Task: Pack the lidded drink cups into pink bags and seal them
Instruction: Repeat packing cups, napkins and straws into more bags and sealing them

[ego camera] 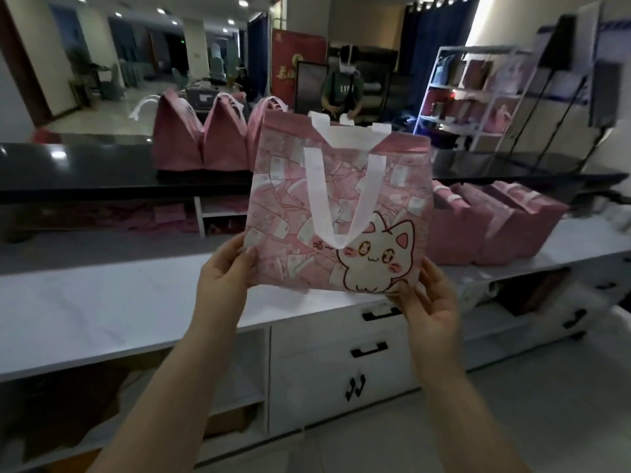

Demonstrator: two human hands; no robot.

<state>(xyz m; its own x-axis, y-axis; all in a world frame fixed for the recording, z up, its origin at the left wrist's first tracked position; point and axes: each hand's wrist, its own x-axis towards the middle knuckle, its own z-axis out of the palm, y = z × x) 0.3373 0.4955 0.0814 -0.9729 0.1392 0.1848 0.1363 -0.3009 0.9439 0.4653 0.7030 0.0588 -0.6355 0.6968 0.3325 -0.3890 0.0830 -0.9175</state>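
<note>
**Q:** Which step is being looked at here? No lidded cups can be spotted anywhere.

**A:** Bag prep, it'd be judged. One pink bag [341, 254] is held up between the two hands, above the white surface [102, 302], with the cat print faced toward the camera. Its lower left edge is pinched by the left hand [227, 268], thumb on the front. Its lower right corner is pinched by the right hand [426, 302]. The white handle [336, 199] is flopped down over the front.

**Q:** So nothing's been packed in it?

**A:** Probably not, since it looks collapsed flat, though the inside can't be seen. More flat bags [495, 227] are stacked out past the right hand, and fuller-looking upright bags [201, 141] are lined up beyond the left hand on a dark counter [85, 165].

**Q:** Next move?

**A:** The mouth needs to be opened and the base squared so the bag can be stood on the surface. For that, the grip would likely have to be shifted from the bottom up to the rim. A cup also has to be fetched from somewhere.
</note>
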